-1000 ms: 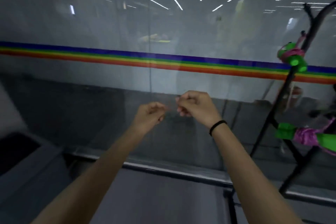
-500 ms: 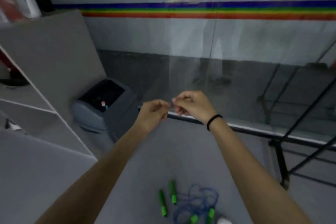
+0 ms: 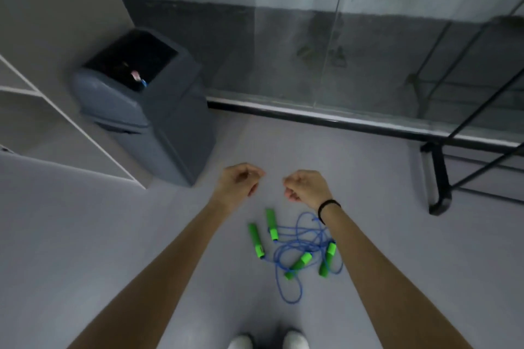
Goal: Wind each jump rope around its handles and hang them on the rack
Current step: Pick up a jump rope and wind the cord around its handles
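The left hand (image 3: 237,185) and right hand (image 3: 306,186) hang loosely curled, holding nothing. At 6 o'clock from them lie tangled blue jump ropes (image 3: 296,244) (green handles (image 3: 256,241)). A bin (image 3: 133,110) stands at 10 o'clock.

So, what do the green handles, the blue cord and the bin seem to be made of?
Handles: probably plastic or foam; matte, even bright green. Cord: likely plastic-coated; smooth blue, lying in springy loops. Bin: looks like moulded plastic; dull grey, rounded edges.
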{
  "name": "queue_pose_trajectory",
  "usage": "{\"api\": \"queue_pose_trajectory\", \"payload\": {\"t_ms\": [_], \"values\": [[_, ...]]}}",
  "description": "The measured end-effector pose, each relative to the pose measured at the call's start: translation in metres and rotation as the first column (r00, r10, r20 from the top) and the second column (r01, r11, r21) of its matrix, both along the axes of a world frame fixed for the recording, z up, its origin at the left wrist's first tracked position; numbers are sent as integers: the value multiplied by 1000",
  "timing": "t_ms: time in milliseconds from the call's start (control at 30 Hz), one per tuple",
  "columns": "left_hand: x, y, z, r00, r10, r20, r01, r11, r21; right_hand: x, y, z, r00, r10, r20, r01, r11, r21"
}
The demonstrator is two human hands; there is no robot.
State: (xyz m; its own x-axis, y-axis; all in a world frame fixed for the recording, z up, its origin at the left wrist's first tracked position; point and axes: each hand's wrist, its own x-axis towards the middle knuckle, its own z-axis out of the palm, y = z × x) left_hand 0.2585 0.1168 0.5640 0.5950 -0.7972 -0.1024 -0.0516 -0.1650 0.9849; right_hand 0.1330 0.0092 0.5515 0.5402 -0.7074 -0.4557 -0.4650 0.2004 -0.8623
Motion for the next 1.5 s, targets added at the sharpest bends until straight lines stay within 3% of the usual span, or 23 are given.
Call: {"api": "queue_pose_trajectory", "payload": {"t_ms": [100, 300, 467, 567, 700, 1000, 1200, 1267, 1400, 1500], "values": [[-7, -8, -127, 1000, -16, 6, 16, 1000, 25, -21, -8, -151, 991, -53, -127, 65, 994, 90], [-11, -23, -362, 998, -68, -12, 69, 996, 53, -73, -39, -423, 928, -117, -354, 164, 981, 103], [-9, -23, -461, 996, -88, -13, 88, 996, 31, -104, -48, -549, 861, -110, -497, 133, 991, 11], [-9, -17, -482, 994, -109, 5, 109, 993, 36, -116, -39, -586, 771, -65, -634, 8, 996, -91], [-10, -11, -490, 996, -91, -7, 91, 995, 27, -123, -27, -612, 710, -145, -689, 70, 988, -135], [12, -10, -521, 997, -76, 21, 75, 996, 51, -33, -20, -629, 860, -27, -510, -110, 965, -237], [39, -6, -541, 999, -47, 22, 46, 996, 79, 59, -18, -649, 874, 95, -477, -308, 867, -391], [47, -6, -544, 998, -57, 25, 54, 994, 100, 81, -14, -655, 826, 143, -545, -392, 841, -373], [60, -9, -544, 999, -45, 26, 42, 993, 109, 106, 2, -670, 621, 194, -760, -607, 733, -308], [64, -12, -543, 999, -38, 25, 35, 992, 120, 110, 11, -682, 593, 132, -794, -602, 728, -328]]}}
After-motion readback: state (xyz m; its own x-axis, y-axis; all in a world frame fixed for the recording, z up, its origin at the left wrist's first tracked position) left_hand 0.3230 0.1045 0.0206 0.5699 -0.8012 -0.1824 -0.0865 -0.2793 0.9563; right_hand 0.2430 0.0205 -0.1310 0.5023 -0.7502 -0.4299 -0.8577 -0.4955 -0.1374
